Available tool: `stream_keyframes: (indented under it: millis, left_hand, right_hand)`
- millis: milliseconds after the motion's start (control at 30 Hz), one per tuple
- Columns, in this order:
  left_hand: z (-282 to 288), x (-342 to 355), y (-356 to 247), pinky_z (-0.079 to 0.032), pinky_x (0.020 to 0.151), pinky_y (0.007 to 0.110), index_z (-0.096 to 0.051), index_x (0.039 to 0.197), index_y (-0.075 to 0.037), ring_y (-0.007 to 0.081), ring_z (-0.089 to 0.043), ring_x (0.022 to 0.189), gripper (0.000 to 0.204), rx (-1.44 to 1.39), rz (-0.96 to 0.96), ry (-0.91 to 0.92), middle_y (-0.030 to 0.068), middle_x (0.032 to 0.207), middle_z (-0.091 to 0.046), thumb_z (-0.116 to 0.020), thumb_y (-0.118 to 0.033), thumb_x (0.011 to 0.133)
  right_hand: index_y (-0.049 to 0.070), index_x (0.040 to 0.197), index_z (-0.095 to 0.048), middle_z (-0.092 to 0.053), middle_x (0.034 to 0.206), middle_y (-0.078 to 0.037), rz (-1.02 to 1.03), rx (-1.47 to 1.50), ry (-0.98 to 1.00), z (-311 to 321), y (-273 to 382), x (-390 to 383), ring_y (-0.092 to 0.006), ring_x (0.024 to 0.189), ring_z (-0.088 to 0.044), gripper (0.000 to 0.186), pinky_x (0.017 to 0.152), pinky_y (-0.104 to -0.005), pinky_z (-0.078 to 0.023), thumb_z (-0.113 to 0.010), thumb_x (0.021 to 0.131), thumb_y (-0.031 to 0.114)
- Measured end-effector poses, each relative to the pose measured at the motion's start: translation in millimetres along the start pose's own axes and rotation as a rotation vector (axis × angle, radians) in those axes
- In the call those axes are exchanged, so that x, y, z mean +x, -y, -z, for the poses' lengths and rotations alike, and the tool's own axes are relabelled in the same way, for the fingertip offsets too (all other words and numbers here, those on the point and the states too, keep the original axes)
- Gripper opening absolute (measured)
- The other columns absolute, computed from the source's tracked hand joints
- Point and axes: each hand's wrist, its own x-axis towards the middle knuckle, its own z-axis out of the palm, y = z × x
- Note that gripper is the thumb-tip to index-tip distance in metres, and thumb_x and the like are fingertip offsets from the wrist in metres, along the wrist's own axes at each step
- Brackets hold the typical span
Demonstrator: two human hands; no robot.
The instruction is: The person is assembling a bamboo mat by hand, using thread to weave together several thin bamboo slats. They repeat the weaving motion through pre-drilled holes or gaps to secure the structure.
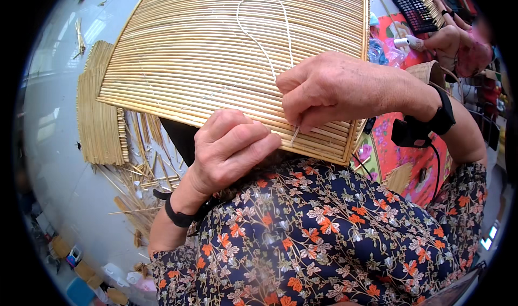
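Observation:
A wide panel of thin yellow reeds (178,63) lies in front of me, its reeds side by side and crossed by slanting rows of pale stitches. My left hand (229,149) is closed over its near edge, thumb side toward the right; the fingertips under the edge are hidden. My right hand (329,90) is pinched close above the panel near its right corner. White string (241,25) loops away from that hand across the reeds. Below the pinch a thin pale tip (295,135) sticks out; whether it is string or a needle I cannot tell.
A smaller reed mat (97,111) and scattered loose reeds (145,182) lie on the pale floor at left. On the right are a red floral cloth (391,138), a black basket of reeds (413,6), a white spool (401,42) and another person's arm (445,36).

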Motion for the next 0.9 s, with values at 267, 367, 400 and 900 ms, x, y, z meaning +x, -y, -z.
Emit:
stream_keyframes:
  millis: [267, 367, 400, 900]
  left_hand:
    - [1, 0, 0, -0.055, 0.072, 0.034, -0.08, 0.094, -0.008, 0.0192, -0.066, 0.083, 0.029, 0.005, 0.03, -0.003, -0.0006, 0.092, -0.07, -0.079, -0.013, 0.065]
    - [2, -1, -1, -0.056, 0.073, 0.034, -0.08, 0.094, -0.008, 0.0195, -0.066, 0.083, 0.027, 0.003, 0.043, 0.008, -0.0005, 0.092, -0.07, -0.079, -0.013, 0.067]
    - [2, -1, -1, -0.056, 0.073, 0.034, -0.08, 0.094, -0.008, 0.0195, -0.066, 0.083, 0.027, 0.004, 0.04, 0.006, -0.0005, 0.092, -0.07, -0.079, -0.013, 0.067]
    - [8, -1, -3, -0.059, 0.077, 0.037, -0.082, 0.098, -0.01, 0.0242, -0.066, 0.09, 0.027, 0.011, 0.082, 0.05, 0.0015, 0.096, -0.071, -0.091, -0.008, 0.073]
  right_hand:
    - [0.0, 0.1, -0.064, -0.065, 0.089, -0.015, -0.04, -0.049, -0.071, 4, 12, 8, -0.0373, 0.086, -0.069, 0.022, 0.077, -0.0484, -0.054, -0.07, 0.095, 0.02]
    - [0.0, 0.104, -0.064, -0.067, 0.087, -0.017, -0.202, 0.059, -0.027, 15, 23, 10, -0.0397, 0.087, -0.069, 0.023, 0.077, -0.0493, -0.053, -0.07, 0.098, 0.022]
    - [0.0, 0.104, -0.064, -0.067, 0.086, -0.017, -0.285, 0.089, -0.007, 17, 27, 10, -0.0404, 0.087, -0.069, 0.023, 0.077, -0.0496, -0.053, -0.069, 0.098, 0.022]
    - [-0.001, 0.102, -0.063, -0.066, 0.09, -0.015, -0.008, -0.072, -0.017, -6, 18, 4, -0.0397, 0.088, -0.071, 0.019, 0.078, -0.0504, -0.056, -0.066, 0.098, 0.018]
